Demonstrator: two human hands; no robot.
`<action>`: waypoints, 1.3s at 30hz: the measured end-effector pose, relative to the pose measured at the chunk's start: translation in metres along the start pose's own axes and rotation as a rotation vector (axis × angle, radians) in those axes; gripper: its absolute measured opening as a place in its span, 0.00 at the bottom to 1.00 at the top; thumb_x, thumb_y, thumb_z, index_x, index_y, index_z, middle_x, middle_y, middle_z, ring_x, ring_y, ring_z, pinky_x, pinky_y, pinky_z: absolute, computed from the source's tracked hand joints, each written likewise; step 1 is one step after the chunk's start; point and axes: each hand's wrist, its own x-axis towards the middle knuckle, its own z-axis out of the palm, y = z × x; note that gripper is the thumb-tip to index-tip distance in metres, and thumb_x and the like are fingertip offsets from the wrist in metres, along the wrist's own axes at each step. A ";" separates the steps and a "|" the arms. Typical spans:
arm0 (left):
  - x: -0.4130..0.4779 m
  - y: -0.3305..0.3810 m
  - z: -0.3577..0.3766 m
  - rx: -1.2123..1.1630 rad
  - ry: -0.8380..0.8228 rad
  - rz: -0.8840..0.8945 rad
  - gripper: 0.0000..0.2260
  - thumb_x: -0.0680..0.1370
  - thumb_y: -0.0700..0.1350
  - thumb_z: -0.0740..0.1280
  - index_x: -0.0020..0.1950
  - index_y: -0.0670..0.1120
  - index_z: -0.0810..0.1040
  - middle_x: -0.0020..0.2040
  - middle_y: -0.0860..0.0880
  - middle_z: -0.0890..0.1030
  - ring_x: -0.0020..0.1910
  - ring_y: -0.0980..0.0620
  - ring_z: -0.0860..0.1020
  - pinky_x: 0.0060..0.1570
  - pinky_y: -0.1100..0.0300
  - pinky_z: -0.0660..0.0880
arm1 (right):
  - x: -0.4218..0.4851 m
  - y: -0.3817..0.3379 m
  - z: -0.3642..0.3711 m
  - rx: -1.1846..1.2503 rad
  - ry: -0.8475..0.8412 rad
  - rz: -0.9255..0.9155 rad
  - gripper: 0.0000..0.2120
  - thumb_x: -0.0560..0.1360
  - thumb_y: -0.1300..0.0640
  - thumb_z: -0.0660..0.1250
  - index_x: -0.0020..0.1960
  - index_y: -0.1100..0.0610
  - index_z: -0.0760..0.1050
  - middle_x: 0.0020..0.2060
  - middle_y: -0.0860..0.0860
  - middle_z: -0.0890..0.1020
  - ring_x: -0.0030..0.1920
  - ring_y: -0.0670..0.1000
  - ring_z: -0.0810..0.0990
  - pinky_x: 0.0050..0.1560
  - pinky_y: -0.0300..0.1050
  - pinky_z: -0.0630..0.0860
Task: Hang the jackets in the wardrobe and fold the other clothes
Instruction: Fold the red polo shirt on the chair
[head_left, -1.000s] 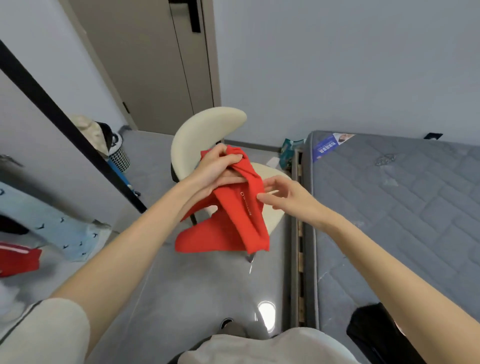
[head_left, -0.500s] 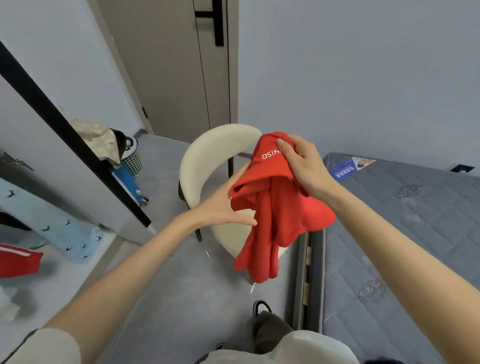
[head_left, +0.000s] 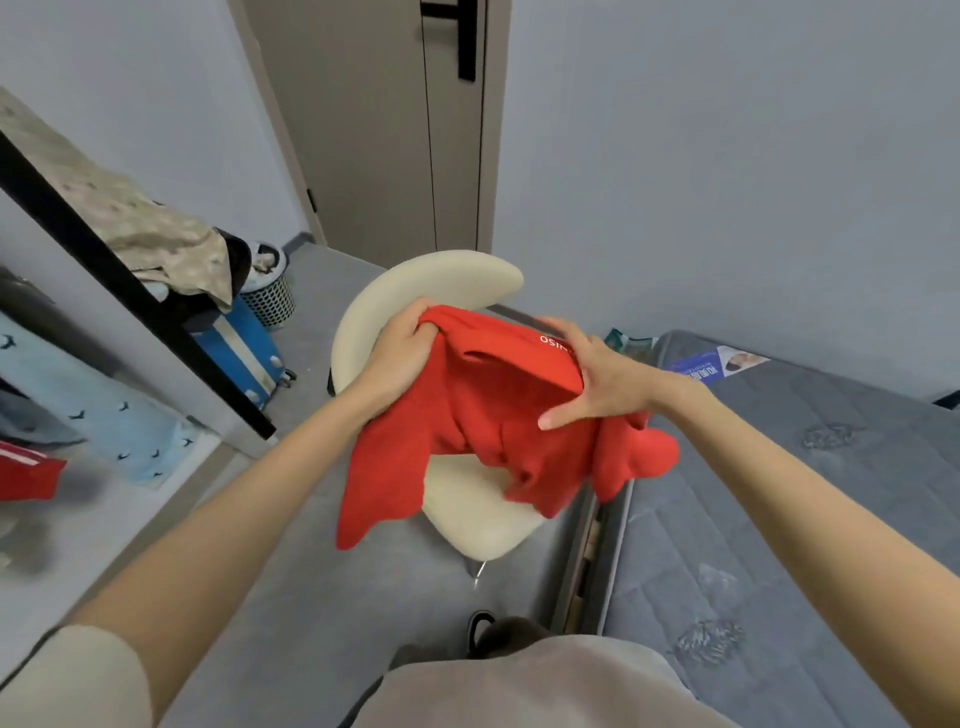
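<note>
A red garment with small white lettering near its top edge hangs bunched in the air above the cream chair. My left hand grips its upper left edge in a fist. My right hand holds its upper right part, fingers spread over the cloth and thumb underneath. One loose red end droops down to the lower left, another bulges out to the right over the bed's edge.
A grey mattress fills the right side. To the left, a black-framed mirror leans on the wall, with a blue suitcase, a beige garment and a mesh basket behind. A closed door stands ahead.
My left hand went from open beside the garment to gripping its left edge. My right hand lowered and shifted right, spreading the cloth between both hands.
</note>
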 end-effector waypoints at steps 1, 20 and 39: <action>0.002 0.003 -0.002 0.020 0.001 0.009 0.09 0.78 0.36 0.57 0.48 0.42 0.76 0.45 0.51 0.78 0.44 0.59 0.74 0.45 0.75 0.67 | -0.002 0.006 0.006 -0.145 -0.004 0.004 0.55 0.57 0.40 0.79 0.72 0.37 0.47 0.61 0.54 0.67 0.58 0.57 0.73 0.62 0.53 0.70; -0.077 -0.002 -0.057 -0.051 0.070 -0.042 0.08 0.79 0.38 0.61 0.51 0.44 0.80 0.47 0.53 0.80 0.46 0.63 0.76 0.49 0.72 0.69 | -0.056 0.005 0.052 0.553 1.022 0.025 0.18 0.76 0.55 0.66 0.30 0.44 0.67 0.25 0.40 0.68 0.29 0.39 0.64 0.34 0.38 0.63; -0.013 -0.186 0.049 0.335 -0.005 -0.424 0.13 0.82 0.45 0.58 0.54 0.37 0.76 0.50 0.38 0.79 0.52 0.40 0.77 0.54 0.47 0.72 | 0.145 0.119 0.076 -0.151 0.438 0.311 0.17 0.81 0.45 0.57 0.59 0.53 0.78 0.54 0.59 0.82 0.57 0.62 0.78 0.52 0.52 0.73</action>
